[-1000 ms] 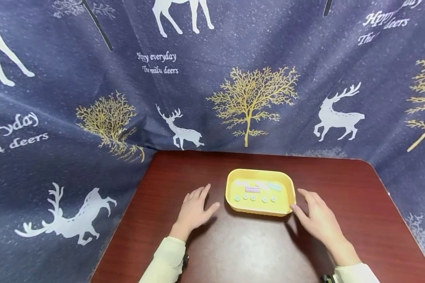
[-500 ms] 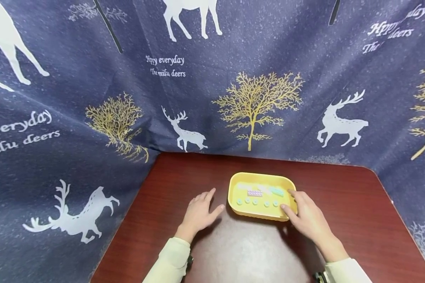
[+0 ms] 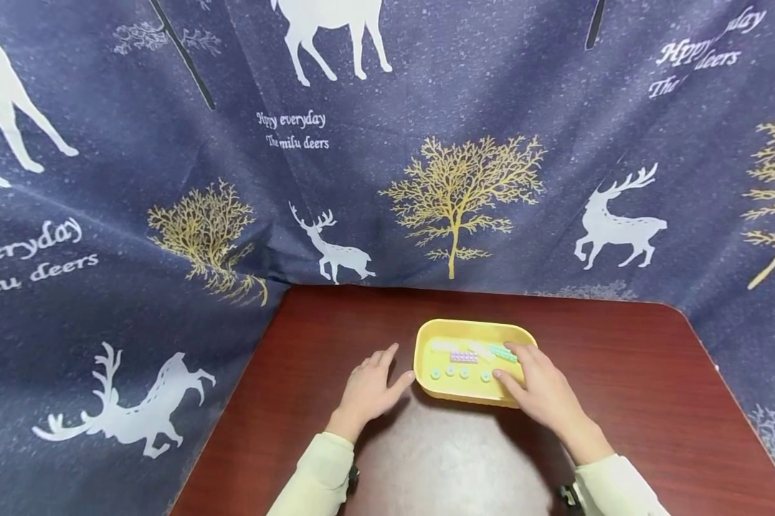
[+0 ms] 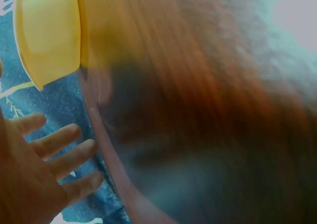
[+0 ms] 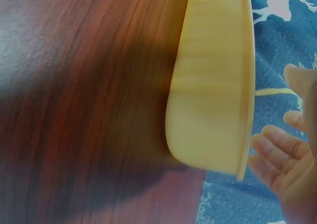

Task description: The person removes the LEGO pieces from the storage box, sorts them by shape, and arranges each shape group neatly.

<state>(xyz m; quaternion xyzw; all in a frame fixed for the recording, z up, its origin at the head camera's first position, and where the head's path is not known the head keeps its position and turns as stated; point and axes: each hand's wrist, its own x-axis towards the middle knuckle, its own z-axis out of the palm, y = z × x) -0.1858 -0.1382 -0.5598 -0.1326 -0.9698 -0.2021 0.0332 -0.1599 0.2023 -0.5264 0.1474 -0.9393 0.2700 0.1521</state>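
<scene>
A yellow plastic tray (image 3: 464,395) stands on the table with small toy bricks inside. Among them are a purple studded brick (image 3: 463,357), a green brick (image 3: 502,353), pale whitish pieces (image 3: 444,345) and several small round light-green pieces (image 3: 464,373). My right hand (image 3: 545,390) hovers over the tray's right end, fingers extended and thumb apart, hiding part of the inside. Beside the left end is my left hand (image 3: 369,390), its fingers spread and holding nothing. The left wrist view shows that hand (image 4: 54,164) below the tray's outer wall (image 4: 49,30).
The reddish-brown wooden table (image 3: 335,322) extends around the tray, with a glare patch near its front. A dark blue cloth (image 3: 361,179) printed with deer and trees hangs behind and at the sides.
My right hand has moved left, from beside the tray's right rim to over its inside, covering a round piece. My left hand has shifted slightly right, closer to the tray.
</scene>
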